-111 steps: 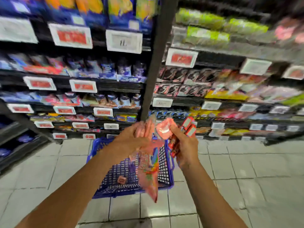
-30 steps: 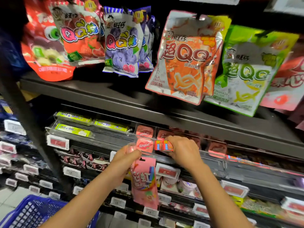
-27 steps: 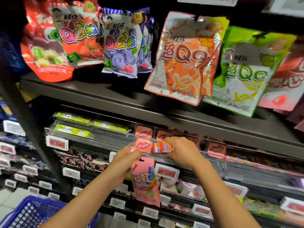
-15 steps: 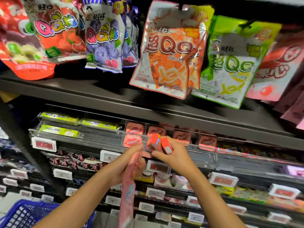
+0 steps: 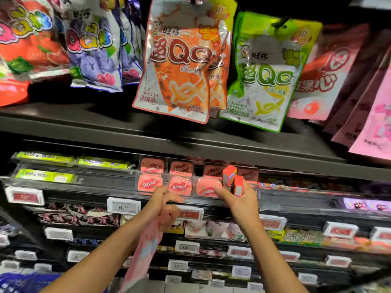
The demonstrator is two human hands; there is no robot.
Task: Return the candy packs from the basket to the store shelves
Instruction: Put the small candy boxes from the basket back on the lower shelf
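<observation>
My left hand grips the top of a pink Skittles bag that hangs down below it. My right hand holds two small red candy boxes upright between its fingers, and its fingertips touch a pink Kissport tin at the front of the clear shelf tray. Two more pink Kissport tins stand left of it in the same front row, with a second row behind. A corner of the blue basket shows at the bottom left.
Large QQ gummy bags hang from hooks above a dark shelf board. Green gum packs lie left of the tins. Price tags line the shelf edges, with more snack rows below.
The view has drawn closer to the shelf. My right hand moved right with the red boxes, and a third pink tin now stands in the front row. The Skittles bag swung edge-on.
</observation>
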